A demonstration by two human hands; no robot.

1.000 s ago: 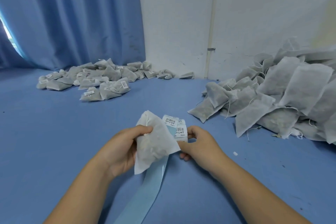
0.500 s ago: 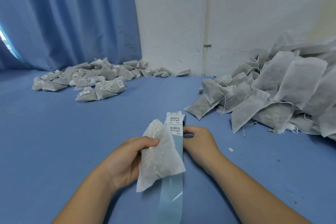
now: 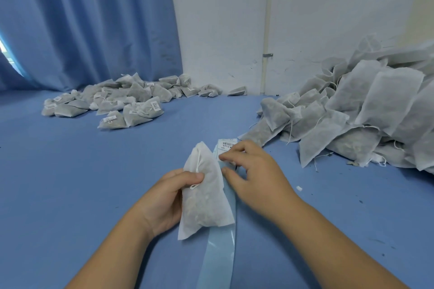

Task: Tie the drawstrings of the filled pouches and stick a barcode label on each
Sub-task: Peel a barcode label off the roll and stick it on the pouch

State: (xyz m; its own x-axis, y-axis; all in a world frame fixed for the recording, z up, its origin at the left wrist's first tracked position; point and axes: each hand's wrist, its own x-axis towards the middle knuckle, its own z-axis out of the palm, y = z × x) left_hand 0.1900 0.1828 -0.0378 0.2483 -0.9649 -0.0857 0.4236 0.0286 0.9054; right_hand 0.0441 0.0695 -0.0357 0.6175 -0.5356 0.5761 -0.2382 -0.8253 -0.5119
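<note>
Mid-task: my left hand point(image 3: 164, 197) grips an apparently tied, unlabelled pouch point(image 3: 206, 195) near the surface's front edge, my right hand point(image 3: 253, 171) pinches the label strip point(image 3: 220, 253); finished pile point(image 3: 112, 103) far-left, untied heap point(image 3: 352, 124) right awaits.

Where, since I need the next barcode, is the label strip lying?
In the head view the label strip lies centrally on the blue table, partly under the pouch gripped by the left hand, with the right hand touching its far end.
</note>
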